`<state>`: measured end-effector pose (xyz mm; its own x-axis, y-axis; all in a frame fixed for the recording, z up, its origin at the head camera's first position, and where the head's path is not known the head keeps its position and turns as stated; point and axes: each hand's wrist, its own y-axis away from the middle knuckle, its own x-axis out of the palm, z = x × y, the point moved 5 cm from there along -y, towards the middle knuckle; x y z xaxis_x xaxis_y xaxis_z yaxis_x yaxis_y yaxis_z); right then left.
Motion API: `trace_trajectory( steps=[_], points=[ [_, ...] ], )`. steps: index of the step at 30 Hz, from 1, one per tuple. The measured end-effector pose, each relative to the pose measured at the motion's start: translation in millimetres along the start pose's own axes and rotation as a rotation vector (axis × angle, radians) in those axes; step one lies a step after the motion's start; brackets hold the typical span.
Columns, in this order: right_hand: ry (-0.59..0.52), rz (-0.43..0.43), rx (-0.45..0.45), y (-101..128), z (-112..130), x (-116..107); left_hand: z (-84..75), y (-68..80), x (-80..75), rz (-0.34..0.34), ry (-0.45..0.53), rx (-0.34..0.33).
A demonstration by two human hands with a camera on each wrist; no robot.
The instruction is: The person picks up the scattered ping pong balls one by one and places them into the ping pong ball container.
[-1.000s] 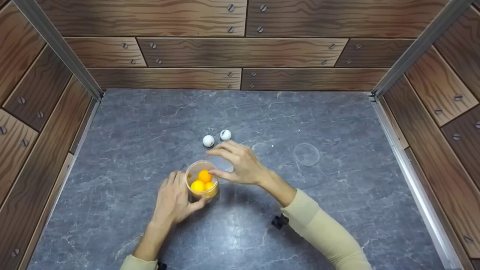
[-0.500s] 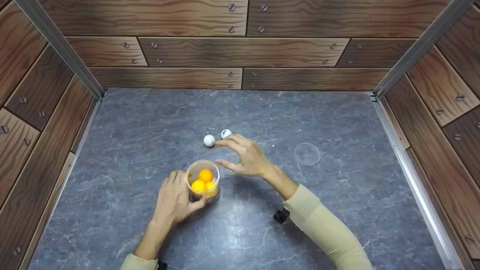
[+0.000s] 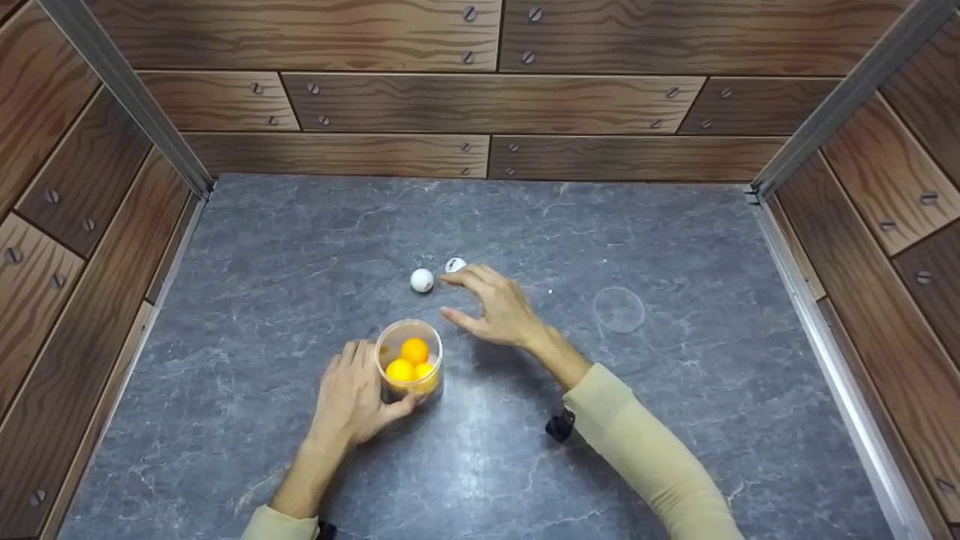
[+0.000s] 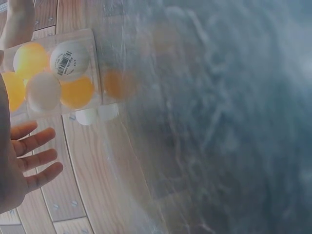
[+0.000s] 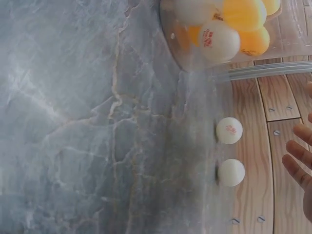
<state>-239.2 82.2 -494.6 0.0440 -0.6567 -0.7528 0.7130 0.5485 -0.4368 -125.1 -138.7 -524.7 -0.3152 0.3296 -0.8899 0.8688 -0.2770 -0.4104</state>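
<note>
Head view shows your right hand (image 3: 501, 310) has moved off the clear jar (image 3: 409, 361) toward the two white balls (image 3: 422, 280), fingers open, empty, nearly touching them. Your left hand (image 3: 354, 397) still grips the jar, so loading continues.

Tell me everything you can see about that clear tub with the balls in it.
The tub is a small round container of clear, plastic-looking material, standing upright and open at the top on the grey stone-patterned table. It holds orange balls and, as the wrist views show, white ones too, one bearing a barcode. The left hand grips its side. A clear round lid lies apart to the right. The right hand does not touch the tub.
</note>
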Motion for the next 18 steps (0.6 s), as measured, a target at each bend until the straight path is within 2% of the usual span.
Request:
trace_trajectory(
  steps=[8,18],
  points=[
    [0.038,0.047,0.080,-1.7,-21.6,14.7,0.5,-0.4,0.6,0.004,-0.002,0.001],
    [0.122,0.088,0.179,-11.2,-44.3,17.7,0.5,-0.6,0.2,0.002,-0.007,-0.004]
  ],
)
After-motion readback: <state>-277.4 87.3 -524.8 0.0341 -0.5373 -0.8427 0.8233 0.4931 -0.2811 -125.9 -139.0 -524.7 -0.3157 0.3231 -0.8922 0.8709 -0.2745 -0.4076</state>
